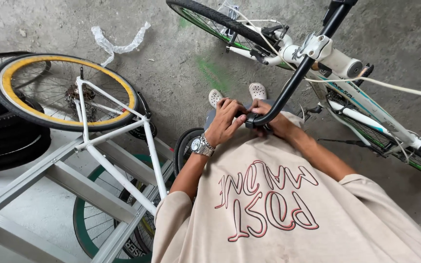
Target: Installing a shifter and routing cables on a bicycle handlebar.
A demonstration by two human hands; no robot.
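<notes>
Centre frame, both hands work the end of a black handlebar (288, 90) of a white bicycle (366, 104) at upper right: left hand (225, 122) fingers curled over the bar tip, right hand (274, 122) wrapped beneath it, crumpled clear plastic wrap (118, 41) lying upper left above a yellow-rimmed wheel (62, 92).
</notes>
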